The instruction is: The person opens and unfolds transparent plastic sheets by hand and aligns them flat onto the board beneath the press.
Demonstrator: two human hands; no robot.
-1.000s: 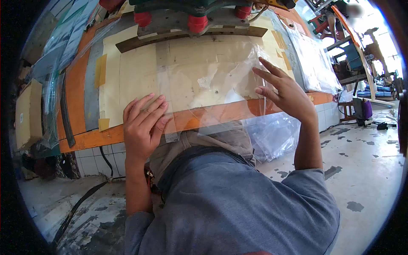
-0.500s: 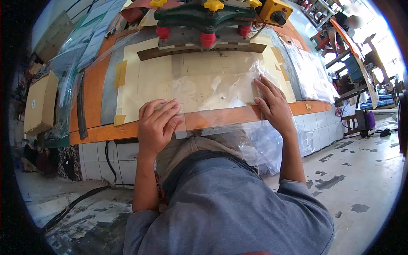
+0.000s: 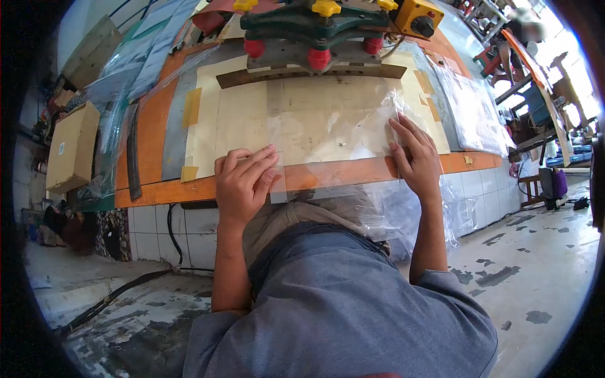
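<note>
A clear plastic sheet (image 3: 309,135) lies over the cream board (image 3: 246,129) and drapes across the table's front edge. At its left side, my left hand (image 3: 244,183) is closed on the sheet with the fingers bent close together. My right hand (image 3: 416,157) grips the sheet's right side between thumb and fingers, where the plastic is wrinkled. Some of the fingertip contact is hard to see through the glare. Behind both hands, a curved metal bar (image 3: 312,74) sits under the green press head (image 3: 315,30).
Tan tape (image 3: 191,107) borders the board on the orange table (image 3: 151,192). A yellow control box (image 3: 417,19) is beside the press. More clear plastic (image 3: 472,113) lies at right, a cardboard box (image 3: 72,148) at left. Another person (image 3: 523,31) is in the far right background.
The view has shifted slightly, so the table and both hands appear a little farther right. My hands keep nearly the same places on the plastic sheet.
</note>
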